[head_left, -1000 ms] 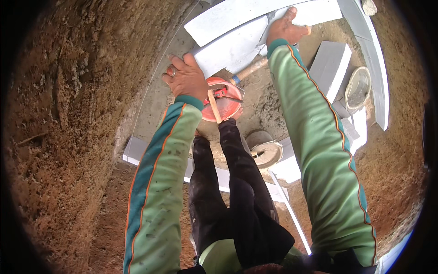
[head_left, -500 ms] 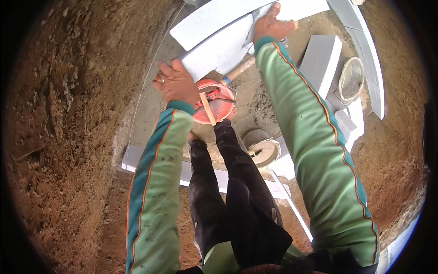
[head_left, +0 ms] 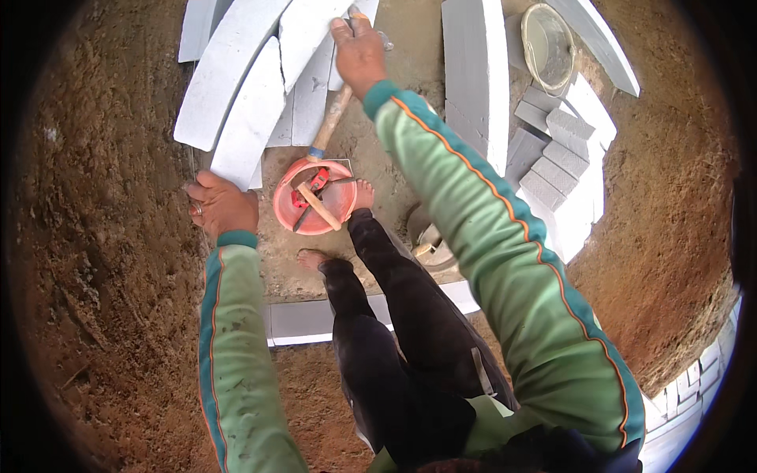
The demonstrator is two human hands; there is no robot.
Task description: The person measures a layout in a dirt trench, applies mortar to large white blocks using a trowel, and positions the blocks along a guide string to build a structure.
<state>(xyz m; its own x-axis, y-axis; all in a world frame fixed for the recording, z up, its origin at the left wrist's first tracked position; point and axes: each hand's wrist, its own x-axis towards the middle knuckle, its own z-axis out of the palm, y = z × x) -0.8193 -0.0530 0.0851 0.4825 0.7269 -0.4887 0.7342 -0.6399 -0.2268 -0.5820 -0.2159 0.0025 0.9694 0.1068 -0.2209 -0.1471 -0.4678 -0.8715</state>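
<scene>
A pale grey concrete block slants across the upper left, with a jagged crack running across it. At its near end, my left hand is closed around the edge, a ring on one finger. My right hand grips the side of the block's far part, fingertips over the edge. Another long block lies along its left side, and more blocks show beneath. Below stands a red bucket with a wooden-handled tool and a red tool inside. A thicker wooden handle reaches its rim.
My bare feet stand by the bucket. To the right are a long upright block, small cut pieces and a mortar-stained bucket. Another bucket is behind my right leg. A low block row curves behind me; an earth bank rises left.
The view has shifted. The block between my hands has turned steeper, its near end now closer to me. Its jagged crack shows plainly, and my right hand has bent its fingers over the edge.
</scene>
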